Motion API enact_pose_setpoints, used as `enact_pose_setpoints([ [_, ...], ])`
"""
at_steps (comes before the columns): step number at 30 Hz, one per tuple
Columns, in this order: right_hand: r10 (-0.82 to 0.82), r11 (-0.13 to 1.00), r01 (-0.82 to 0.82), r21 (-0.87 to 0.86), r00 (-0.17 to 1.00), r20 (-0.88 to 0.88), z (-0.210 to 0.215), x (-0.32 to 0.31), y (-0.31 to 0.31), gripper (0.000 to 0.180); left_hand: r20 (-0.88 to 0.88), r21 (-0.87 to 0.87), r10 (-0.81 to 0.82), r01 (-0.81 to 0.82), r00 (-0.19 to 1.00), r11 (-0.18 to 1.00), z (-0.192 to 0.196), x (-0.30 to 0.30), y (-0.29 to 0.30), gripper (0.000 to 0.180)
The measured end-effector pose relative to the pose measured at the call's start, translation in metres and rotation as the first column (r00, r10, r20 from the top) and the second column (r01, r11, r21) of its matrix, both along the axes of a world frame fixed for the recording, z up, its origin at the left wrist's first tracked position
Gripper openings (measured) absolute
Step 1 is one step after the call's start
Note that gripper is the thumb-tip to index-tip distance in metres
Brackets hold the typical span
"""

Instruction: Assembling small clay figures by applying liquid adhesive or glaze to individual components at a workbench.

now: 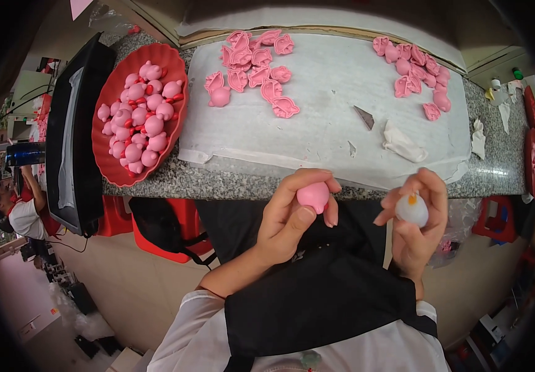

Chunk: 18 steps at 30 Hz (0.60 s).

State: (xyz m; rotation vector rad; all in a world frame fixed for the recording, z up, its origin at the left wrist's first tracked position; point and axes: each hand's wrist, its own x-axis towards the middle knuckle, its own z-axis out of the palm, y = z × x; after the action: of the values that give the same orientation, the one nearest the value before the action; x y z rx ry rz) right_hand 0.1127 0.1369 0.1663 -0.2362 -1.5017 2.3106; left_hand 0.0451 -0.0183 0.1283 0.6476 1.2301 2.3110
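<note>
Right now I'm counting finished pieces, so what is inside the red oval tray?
The red oval tray holds a heap of pink dough figures with small red parts. Those underneath and most of the tray floor are covered by the heap.

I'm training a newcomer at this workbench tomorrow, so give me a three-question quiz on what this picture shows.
1. True or false: the left hand holds a pink ball.
2. Where do the finished pink figures lie? A) in the red oval tray B) on the white sheet C) on the floor
3. Fill in: the right hand holds a small white piece with an ______ spot on top.

Key:
1. True.
2. A. The sheet instead carries the flat pink shell pieces, in two groups.
3. Orange.
</note>
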Motion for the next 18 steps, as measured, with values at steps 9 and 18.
enact_pose_setpoints([
  [9,0.410,0.890,-0.378,-0.256,0.908,0.083,-0.009,-0.033,-0.019,0.038,0.181,0.196,-0.176,0.140,0.968,0.971,0.005,0.000,0.002,0.039],
  [18,0.448,0.880,-0.397,-0.260,0.875,0.182,-0.005,-0.040,-0.017,0.037,0.160,0.192,-0.202,0.170,0.966,0.966,0.002,-0.001,0.001,0.034],
])
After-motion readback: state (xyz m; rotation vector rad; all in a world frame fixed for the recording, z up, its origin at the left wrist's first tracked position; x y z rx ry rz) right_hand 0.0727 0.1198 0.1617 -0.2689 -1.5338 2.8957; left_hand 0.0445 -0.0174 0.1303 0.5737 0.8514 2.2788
